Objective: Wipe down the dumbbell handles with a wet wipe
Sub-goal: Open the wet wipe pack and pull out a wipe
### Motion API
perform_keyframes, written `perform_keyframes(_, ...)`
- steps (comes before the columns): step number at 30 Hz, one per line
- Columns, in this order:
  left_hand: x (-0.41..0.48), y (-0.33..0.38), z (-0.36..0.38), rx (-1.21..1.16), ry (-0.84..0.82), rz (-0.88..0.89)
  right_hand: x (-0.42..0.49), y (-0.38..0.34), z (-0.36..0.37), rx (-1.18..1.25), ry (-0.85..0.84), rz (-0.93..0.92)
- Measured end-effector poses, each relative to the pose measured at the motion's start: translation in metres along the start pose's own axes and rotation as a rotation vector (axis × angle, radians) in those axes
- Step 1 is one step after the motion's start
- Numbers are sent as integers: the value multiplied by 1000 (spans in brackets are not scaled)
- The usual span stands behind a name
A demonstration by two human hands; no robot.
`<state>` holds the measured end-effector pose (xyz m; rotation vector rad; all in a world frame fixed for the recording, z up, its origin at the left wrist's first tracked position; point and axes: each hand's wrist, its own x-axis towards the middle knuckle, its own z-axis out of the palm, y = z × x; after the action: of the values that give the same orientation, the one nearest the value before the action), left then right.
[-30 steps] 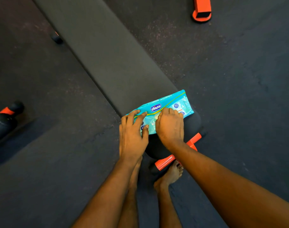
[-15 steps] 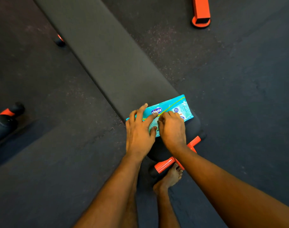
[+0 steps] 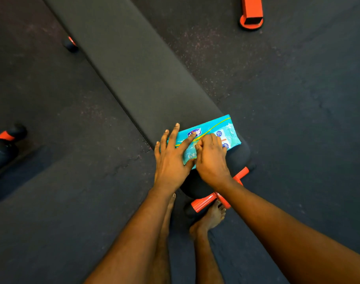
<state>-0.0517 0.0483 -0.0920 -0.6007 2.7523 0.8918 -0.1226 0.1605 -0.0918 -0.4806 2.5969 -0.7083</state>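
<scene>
My left grip (image 3: 170,160), flat with straight fingers, pins the wipe pack (image 3: 220,132) on the table's (image 3: 134,68) near end. My right grip (image 3: 210,158) pinches the pack's middle; I judge it light, soft, slippery film.

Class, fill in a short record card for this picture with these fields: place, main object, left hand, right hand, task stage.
place: dark gym floor with a long black bench pad on an orange bar
main object: turquoise wet wipes pack, lying flat on the near end of the bench pad
left hand: left hand presses on the pack's left part, fingers straight and spread
right hand: right hand, fingers curled, pinches at the pack's top face
task stage: no loose wipe in view; no wiping begun
</scene>
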Motion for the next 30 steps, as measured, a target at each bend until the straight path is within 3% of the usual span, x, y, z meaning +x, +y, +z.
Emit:
perform_keyframes(4, 1, -3, 4, -4, 21, 0, 4, -1, -9, 285, 99, -29)
perform_keyframes(12, -1, -10, 5, -83, 96, 8, -1, 12, -9, 373, 99, -3)
perform_keyframes(21, -1, -11, 4, -81, 87, 19, -3, 9, -10, 452, 247, -87)
perform_keyframes(25, 0, -12, 2, -56, 74, 25, -5, 0, -19, 574, 251, -4)
perform_keyframes(30, 1, -4, -12, -12, -57, -1, -1, -18, -49, 975, 228, 163)
